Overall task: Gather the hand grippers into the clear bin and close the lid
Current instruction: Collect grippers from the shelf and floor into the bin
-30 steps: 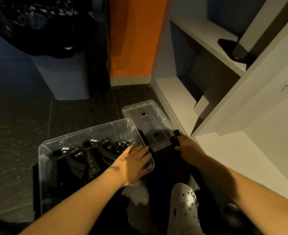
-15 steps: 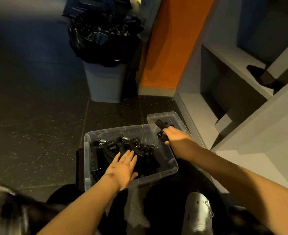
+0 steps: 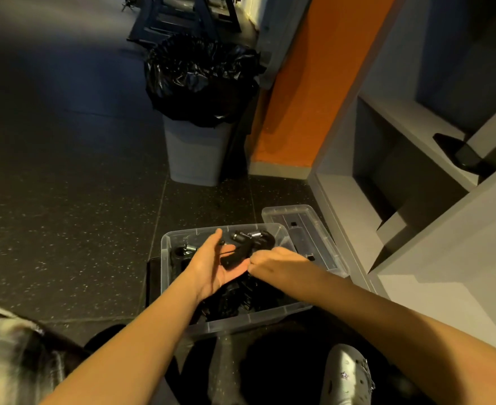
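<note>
The clear bin stands on the dark floor in front of me and holds several black hand grippers with metal springs. Its clear lid lies on the floor against the bin's far right corner. My left hand reaches over the bin with straight fingers, palm turned toward the right. A black hand gripper lies against that palm. My right hand is curled at the gripper's near end and seems to hold it; its fingertips are hidden.
A grey trash can with a black bag stands beyond the bin. A white shelf unit runs along the right, next to an orange wall panel. My light shoe is at the bottom.
My right hand has carried a black gripper from the bin's far right corner to above its middle. My left hand has lifted off the contents and turned to meet it.
</note>
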